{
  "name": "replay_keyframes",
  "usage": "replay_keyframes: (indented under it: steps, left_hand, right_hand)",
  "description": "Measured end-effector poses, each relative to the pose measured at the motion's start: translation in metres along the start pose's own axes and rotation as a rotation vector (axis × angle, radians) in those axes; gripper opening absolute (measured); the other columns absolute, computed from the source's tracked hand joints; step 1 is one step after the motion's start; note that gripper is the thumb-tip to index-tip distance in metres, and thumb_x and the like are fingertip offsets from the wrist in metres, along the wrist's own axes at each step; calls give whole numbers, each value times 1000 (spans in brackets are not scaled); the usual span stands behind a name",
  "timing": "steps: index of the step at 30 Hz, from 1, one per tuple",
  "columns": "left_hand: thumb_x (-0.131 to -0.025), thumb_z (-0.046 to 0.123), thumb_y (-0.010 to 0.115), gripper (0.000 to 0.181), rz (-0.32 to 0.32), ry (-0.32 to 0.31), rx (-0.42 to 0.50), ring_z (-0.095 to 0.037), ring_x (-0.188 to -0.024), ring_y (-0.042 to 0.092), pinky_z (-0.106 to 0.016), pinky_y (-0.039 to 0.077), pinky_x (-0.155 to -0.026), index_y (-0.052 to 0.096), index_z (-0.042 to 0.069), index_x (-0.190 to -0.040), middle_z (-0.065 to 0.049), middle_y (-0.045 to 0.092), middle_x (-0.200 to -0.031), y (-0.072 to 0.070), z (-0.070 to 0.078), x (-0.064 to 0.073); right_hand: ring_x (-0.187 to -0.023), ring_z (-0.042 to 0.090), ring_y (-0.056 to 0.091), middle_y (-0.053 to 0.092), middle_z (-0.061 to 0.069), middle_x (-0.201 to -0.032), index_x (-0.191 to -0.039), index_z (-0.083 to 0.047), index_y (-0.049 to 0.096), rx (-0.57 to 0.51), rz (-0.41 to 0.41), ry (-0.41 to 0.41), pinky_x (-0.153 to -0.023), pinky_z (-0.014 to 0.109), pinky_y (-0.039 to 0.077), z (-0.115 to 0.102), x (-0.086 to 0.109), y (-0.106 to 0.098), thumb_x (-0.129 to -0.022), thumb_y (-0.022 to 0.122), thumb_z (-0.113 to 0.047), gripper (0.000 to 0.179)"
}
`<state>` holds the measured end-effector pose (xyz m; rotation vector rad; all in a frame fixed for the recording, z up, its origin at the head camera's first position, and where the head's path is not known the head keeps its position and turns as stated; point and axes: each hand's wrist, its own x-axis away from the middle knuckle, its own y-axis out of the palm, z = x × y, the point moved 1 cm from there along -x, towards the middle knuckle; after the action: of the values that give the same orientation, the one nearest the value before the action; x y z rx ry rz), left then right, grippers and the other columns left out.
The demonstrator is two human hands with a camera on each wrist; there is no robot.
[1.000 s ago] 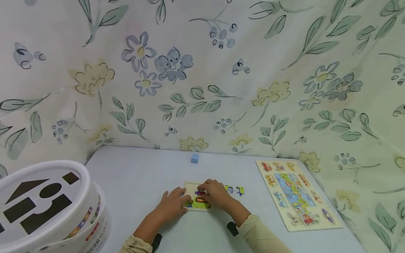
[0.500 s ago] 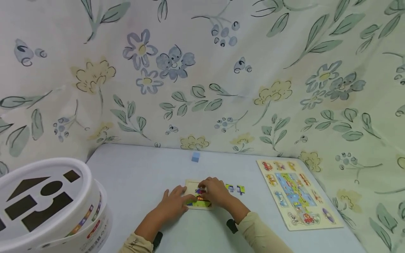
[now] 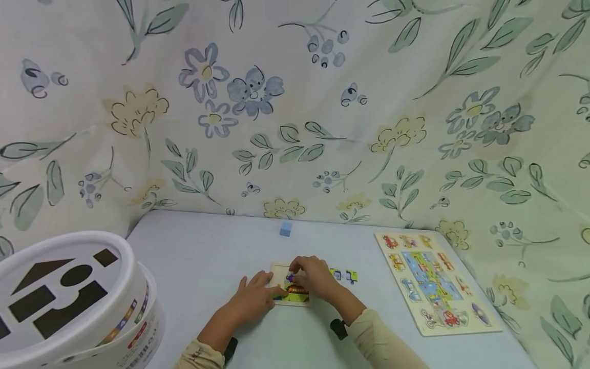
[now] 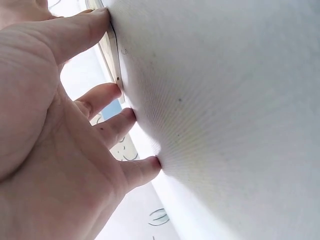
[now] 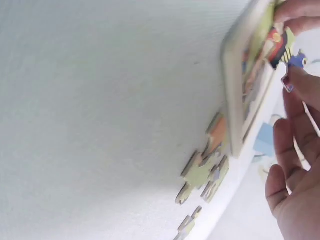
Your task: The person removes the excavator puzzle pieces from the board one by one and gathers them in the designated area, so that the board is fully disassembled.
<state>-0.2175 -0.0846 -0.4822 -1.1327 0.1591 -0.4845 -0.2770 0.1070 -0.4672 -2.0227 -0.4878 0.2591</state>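
A small wooden jigsaw tray (image 3: 278, 267) with a pale rim lies between the hands, with a coloured vehicle picture inside it. My left hand (image 3: 251, 297) spreads its fingers at the tray's left side; in the left wrist view its thumb (image 4: 92, 25) is at the tray edge and other fingertips rest on the tabletop. Over the tray, my right hand (image 3: 318, 279) pinches a jigsaw piece (image 5: 286, 50) coloured red, black, green and blue. That piece tilts up from the tray in the right wrist view. Part of the picture is hidden by the fingers.
Loose jigsaw pieces (image 3: 352, 277) lie right of the tray. A blue block (image 3: 286, 229) sits near the back edge. A larger picture puzzle board (image 3: 421, 307) lies at right, and a white bucket (image 3: 147, 307) with a shape-cutout lid stands at left.
My right hand has shifted slightly over the tray, and more of the picture shows between the hands. The left hand stays nearly still at the tray's edge.
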Motion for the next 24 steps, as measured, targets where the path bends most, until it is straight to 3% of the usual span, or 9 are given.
replay_keyframes:
  steps: [4, 8, 16, 24]
  left_hand:
    - [-94, 19, 63, 33, 4, -6, 2, -38, -143, 26, -71, 17, -108, 65, 32, -124, -15, 38, -150, -2, 2, 1]
    - [-94, 19, 63, 33, 12, -2, 3, -39, -143, 26, -71, 17, -107, 65, 30, -124, -16, 38, -150, -3, 3, 2]
    - [-94, 19, 63, 34, 32, -11, 11, -38, -143, 26, -71, 16, -108, 65, 31, -125, -16, 38, -151, 0, 0, 4]
    - [-94, 19, 63, 34, 31, -7, 41, -38, -143, 25, -71, 14, -109, 65, 31, -125, -15, 37, -151, 0, 3, 2]
  right_hand:
    - [-88, 10, 57, 64, -8, -93, -100, -19, 66, -132, -3, -7, -80, 33, 50, 1, 3, -8, -95, 64, -16, 6]
    - [-88, 10, 59, 65, -6, -93, -102, -12, 67, -229, -10, -8, -77, 31, 51, 12, 8, -20, -97, 60, -15, 9]
    - [-82, 13, 59, 66, -1, -91, -98, -8, 67, -230, 1, 70, -69, 30, 49, 59, 31, -47, -96, 60, -9, 8]
    - [-81, 12, 58, 67, -2, -89, -95, -7, 67, -211, -34, 136, -74, 30, 49, 88, 48, -50, -94, 61, -7, 7]
